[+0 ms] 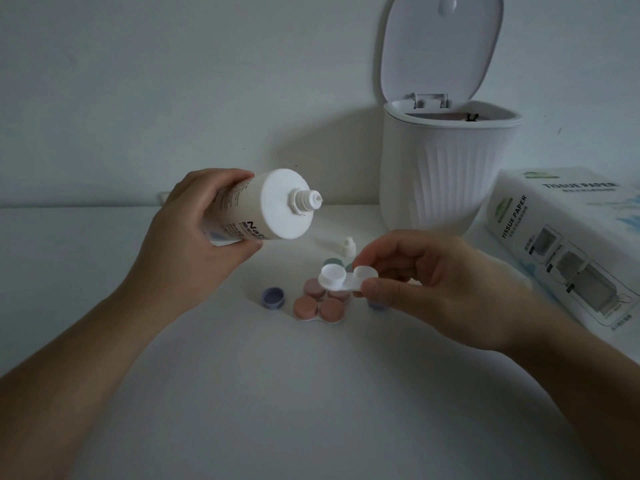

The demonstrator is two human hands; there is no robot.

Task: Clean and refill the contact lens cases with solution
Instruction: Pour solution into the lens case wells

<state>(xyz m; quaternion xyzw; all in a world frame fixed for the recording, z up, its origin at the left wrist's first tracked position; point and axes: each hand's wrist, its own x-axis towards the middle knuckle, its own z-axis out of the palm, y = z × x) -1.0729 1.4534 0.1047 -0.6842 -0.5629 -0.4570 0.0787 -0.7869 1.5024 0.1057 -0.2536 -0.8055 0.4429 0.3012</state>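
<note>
- Left hand (194,223) wraps the uncapped solution bottle (263,206), nozzle tipped toward the open white lens case (341,278)
- Right hand (415,282) pinches that case just above the capped pink cases (318,303); filling looks barely begun

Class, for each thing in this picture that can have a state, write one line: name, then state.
Solution bottle: uncapped, tipped sideways, gripped by left hand.
Bottle cap: off, on the table.
White lens case: both wells open, pinched by right hand.
Pink lens case: capped.
Bin: lid up.
</note>
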